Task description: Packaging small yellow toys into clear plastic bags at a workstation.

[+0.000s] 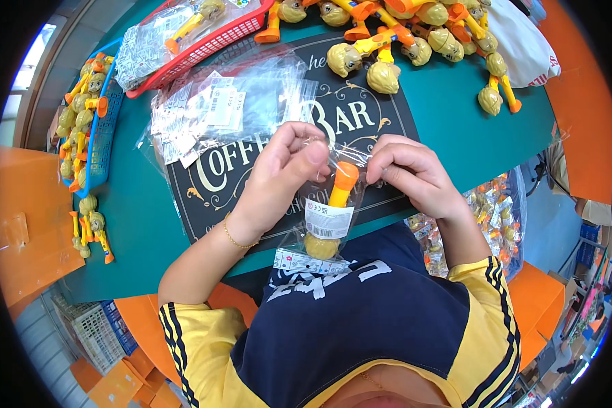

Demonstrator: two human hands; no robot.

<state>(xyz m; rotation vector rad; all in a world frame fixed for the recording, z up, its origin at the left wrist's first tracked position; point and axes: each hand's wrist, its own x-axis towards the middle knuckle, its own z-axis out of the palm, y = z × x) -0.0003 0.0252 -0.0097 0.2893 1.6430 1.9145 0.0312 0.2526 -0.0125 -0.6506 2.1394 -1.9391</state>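
Observation:
Upside down in a clear plastic bag (358, 204) is a doll-headed toy (340, 194). Its orange foot end points up, away from me, and its moulded yellow hair is at the bottom, near my shirt. A white label (328, 219) covers its middle, and a printed card strip (299, 260) shows at the bag's near end. My left hand (289, 166) is closed on the left side of the bag's far edge. Opposite it, my right hand (411, 170) pinches the right corner of that edge, fingers bent. The plastic stretches between both hands.
Flat clear bags with white labels (224, 109) lie on a dark printed mat (404, 115). Beyond is a red basket (214, 51) of bags. Loose toys (384, 77) pile at the far right; a blue basket (105, 146) of toys stands left. Bagged toys fill a bin (517, 211) at right.

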